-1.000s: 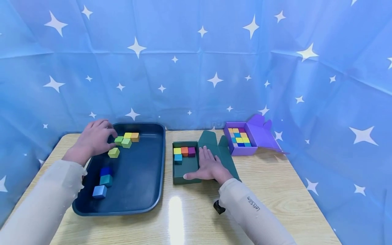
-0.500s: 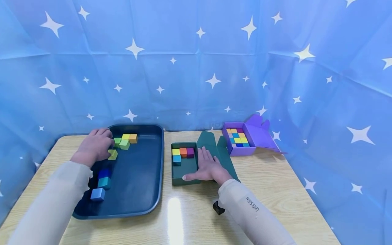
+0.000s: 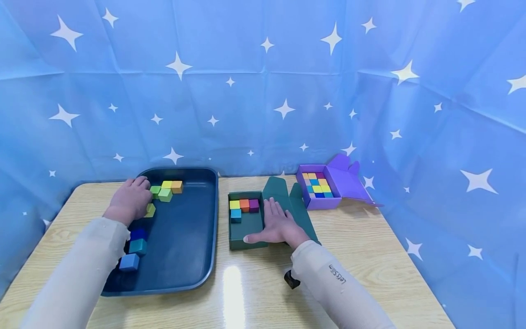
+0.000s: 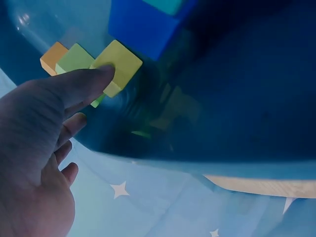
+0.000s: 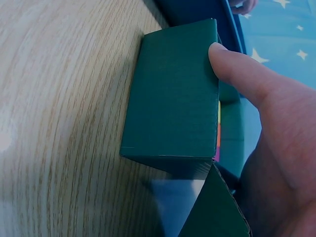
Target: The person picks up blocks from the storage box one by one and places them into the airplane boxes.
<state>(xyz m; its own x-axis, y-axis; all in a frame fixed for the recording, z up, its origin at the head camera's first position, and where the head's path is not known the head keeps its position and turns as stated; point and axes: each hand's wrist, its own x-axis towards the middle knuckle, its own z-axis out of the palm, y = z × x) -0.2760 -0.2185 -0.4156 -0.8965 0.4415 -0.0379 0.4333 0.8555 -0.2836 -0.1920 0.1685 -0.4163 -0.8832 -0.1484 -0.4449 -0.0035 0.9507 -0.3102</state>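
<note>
My left hand point(image 3: 130, 198) is inside the left part of the dark blue tray point(image 3: 182, 237), its fingers bent loosely downward. Beside it lies a yellow-green cube point(image 3: 150, 210), partly hidden by the hand. In the left wrist view the thumb overlaps this cube point(image 4: 127, 63); whether it touches is unclear. Green, yellow and orange cubes point(image 3: 176, 187) cluster just beyond. My right hand point(image 3: 278, 226) rests on the right side of the open green box point(image 3: 248, 244), fingers straight, thumb point(image 5: 232, 61) on the front wall's top edge. Inside that box sit yellow, orange, purple and blue cubes point(image 3: 236, 215).
Dark blue, teal and light blue cubes point(image 3: 129, 262) lie toward the tray's near left. A purple box point(image 3: 326, 204) with its lid folded back holds several colored cubes at the back right. A starry blue curtain point(image 3: 242, 132) stands behind the wooden table point(image 3: 353, 256).
My left hand has moved down and right toward the yellow-green cube, covering more of it. The right hand stays on the green box. The whole head view has shifted slightly.
</note>
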